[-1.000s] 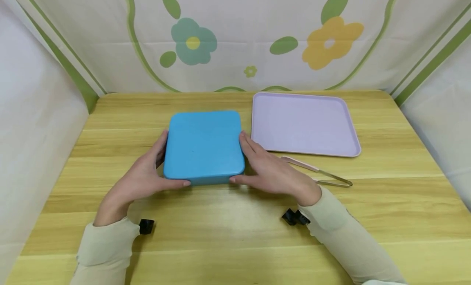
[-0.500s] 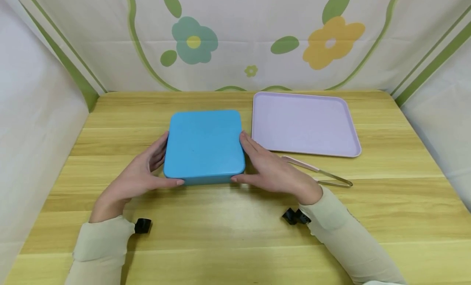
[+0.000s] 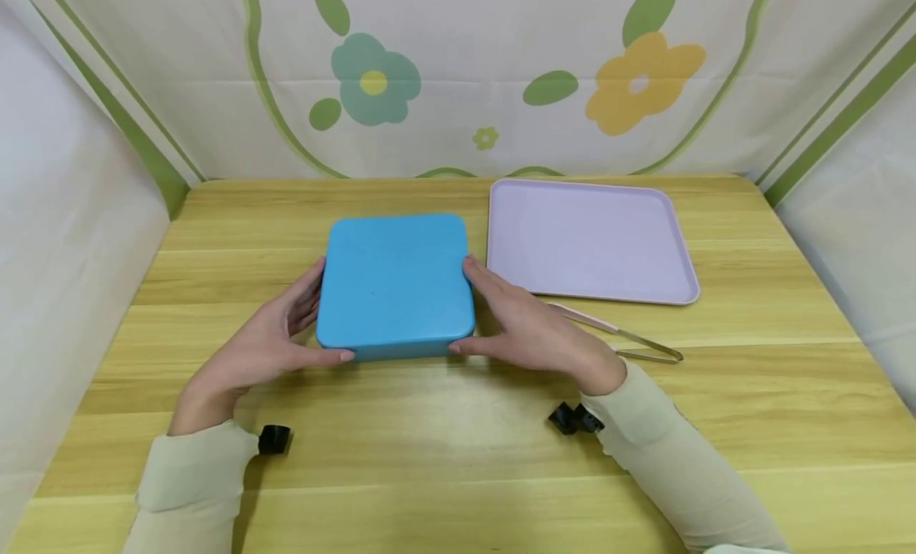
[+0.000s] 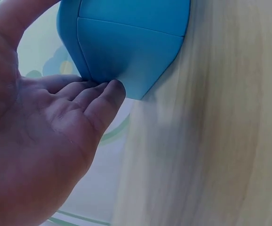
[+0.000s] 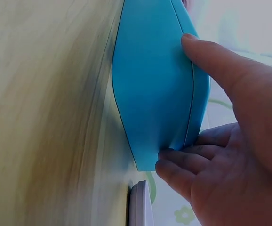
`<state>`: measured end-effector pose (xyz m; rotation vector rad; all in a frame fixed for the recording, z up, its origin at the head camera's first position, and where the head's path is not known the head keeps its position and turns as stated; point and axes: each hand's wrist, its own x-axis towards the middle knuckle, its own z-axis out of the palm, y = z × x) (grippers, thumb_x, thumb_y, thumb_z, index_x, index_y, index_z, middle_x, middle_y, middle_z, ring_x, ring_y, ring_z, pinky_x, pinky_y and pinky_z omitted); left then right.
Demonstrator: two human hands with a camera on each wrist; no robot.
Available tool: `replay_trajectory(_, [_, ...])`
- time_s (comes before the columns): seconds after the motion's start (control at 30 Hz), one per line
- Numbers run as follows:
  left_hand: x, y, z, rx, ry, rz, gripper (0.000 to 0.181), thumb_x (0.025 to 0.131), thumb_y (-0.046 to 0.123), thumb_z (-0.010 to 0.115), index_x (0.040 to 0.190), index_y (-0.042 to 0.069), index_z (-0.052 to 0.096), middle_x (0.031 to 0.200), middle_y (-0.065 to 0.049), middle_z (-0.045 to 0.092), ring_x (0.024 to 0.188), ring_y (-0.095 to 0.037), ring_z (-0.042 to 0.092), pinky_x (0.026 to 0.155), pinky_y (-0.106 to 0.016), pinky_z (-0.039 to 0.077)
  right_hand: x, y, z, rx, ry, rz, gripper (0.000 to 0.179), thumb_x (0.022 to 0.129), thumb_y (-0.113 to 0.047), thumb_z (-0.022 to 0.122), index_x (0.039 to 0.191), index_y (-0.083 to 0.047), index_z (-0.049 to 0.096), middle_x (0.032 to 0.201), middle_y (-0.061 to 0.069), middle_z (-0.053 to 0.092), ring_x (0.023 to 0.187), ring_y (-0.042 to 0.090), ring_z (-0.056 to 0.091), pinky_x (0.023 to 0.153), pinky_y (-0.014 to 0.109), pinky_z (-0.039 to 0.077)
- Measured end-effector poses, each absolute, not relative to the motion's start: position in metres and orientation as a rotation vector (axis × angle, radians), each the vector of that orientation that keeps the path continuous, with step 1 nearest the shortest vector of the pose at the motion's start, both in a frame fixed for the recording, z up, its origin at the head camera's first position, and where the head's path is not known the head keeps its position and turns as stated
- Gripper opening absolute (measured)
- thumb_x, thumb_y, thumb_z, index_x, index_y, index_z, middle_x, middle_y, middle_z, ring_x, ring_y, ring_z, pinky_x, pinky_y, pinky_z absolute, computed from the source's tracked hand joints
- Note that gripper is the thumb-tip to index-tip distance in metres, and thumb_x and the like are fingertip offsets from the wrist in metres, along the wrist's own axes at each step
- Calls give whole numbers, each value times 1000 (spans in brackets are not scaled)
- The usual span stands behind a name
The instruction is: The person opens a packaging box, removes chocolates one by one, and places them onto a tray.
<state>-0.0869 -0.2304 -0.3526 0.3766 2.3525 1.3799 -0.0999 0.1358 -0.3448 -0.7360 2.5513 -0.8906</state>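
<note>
A blue square box [image 3: 397, 280] with rounded corners and a lid seam along its sides sits on the wooden table. My left hand [image 3: 261, 339] holds its near left corner, thumb along the front side and fingers against the left side. In the left wrist view, those fingertips [image 4: 113, 88] touch the box's side wall. At the opposite corner my right hand [image 3: 533, 327] grips the box, its fingers on the right side and thumb at the front. The right wrist view shows the right thumb [image 5: 206, 52] right at the lid seam.
A light purple tray [image 3: 594, 240] lies flat to the right of the box, near the table's back edge. In front of it is a pair of tongs [image 3: 644, 343], partly hidden behind the right hand. A flower-patterned curtain [image 3: 451, 53] stands behind the wooden table [image 3: 429, 474].
My left hand and forearm have shifted slightly left, with the thumb sliding left along the box's front. The box, right hand, tray and tongs stay about where they were.
</note>
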Motion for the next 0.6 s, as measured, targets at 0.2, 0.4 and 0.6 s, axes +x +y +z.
replay_trajectory(0.2, [-87, -229, -349, 369, 2386, 1340, 124, 88, 31, 92, 171, 41, 0, 180, 9, 8, 167, -30, 22, 123, -14, 35, -102, 138, -347, -759, 2526, -920, 112, 99, -52, 76, 173, -14, 2, 182, 6, 0, 168, 21, 9, 137, 49, 21])
replay_trajectory(0.4, [-85, -228, -348, 375, 2393, 1327, 123, 89, 32, 91, 170, 44, -1, 180, 13, 9, 167, -30, 22, 129, -50, 32, -101, 139, -347, -755, 2496, -951, 112, 99, -52, 76, 173, -15, 2, 182, 1, -2, 168, 19, 9, 137, 48, 22])
replay_trajectory(0.6, [-86, -228, -350, 396, 2380, 1354, 122, 90, 30, 90, 170, 43, -1, 180, 12, 8, 167, -31, 21, 118, -7, 36, -103, 139, -348, -742, 2504, -959, 113, 97, -52, 78, 173, -14, 4, 182, 2, 2, 168, 20, 11, 137, 48, 23])
